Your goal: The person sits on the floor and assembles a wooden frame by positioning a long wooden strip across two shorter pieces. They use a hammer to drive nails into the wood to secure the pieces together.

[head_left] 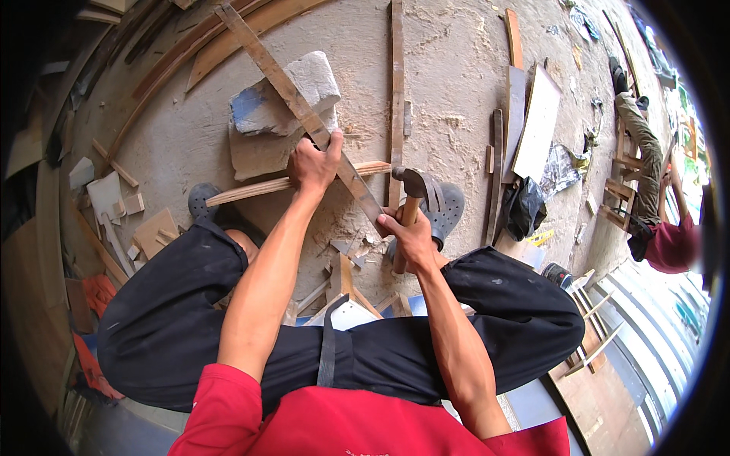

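A long, narrow wooden strip [285, 87] slants from the upper left down toward my right hand. My left hand [313, 166] is closed round its lower half. In my right hand [411, 237] is a claw hammer [414, 186], its head up and its wooden handle inside the fingers; the thumb and fingertips also touch the strip's near end. Under the strip sits a rough whitish block [323, 76] with a blue patch, on top of another pale block [255, 156]. A thinner wooden stick [255, 190] crosses beneath the strip, close to my left hand.
Wood scraps [342, 277] lie between my legs. Another long strip [397, 83] lies on the ground ahead. To the right are boards [536, 125], a black plastic bag [523, 209] and a can [557, 275]. Farther right, another person [646, 152] is by a wooden frame [622, 190].
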A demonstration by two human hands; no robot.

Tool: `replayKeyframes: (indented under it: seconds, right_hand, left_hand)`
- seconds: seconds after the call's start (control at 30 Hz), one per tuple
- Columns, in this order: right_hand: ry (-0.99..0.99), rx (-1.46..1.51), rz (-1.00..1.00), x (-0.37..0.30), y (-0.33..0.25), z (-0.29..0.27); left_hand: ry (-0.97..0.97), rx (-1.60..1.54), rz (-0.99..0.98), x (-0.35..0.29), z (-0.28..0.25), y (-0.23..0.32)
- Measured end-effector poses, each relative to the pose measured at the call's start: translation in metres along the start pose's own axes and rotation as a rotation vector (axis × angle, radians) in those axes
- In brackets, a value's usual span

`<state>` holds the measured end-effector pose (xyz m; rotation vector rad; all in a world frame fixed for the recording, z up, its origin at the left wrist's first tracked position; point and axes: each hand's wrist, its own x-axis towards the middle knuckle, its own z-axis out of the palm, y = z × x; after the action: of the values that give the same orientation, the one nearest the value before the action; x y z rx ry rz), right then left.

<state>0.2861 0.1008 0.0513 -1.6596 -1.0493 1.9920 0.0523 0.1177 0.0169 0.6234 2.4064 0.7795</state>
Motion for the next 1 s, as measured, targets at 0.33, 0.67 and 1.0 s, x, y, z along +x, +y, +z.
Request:
replayKeyframes:
  seconds: [0.33, 0.67, 1.0]
  right_hand:
    - [0.027, -0.105, -0.007, 0.001, -0.002, -0.001]
    - [0.039, -0.141, 0.017, -0.004, -0.017, 0.004]
    - [0.021, -0.142, 0.029, -0.005, -0.018, 0.005]
  left_hand:
    - [0.010, 0.036, 0.009, -0.007, -0.007, 0.008]
    - [-0.015, 0.074, -0.024, -0.007, -0.007, 0.005]
    - [-0.153, 0.109, -0.120, -0.006, -0.017, 0.013]
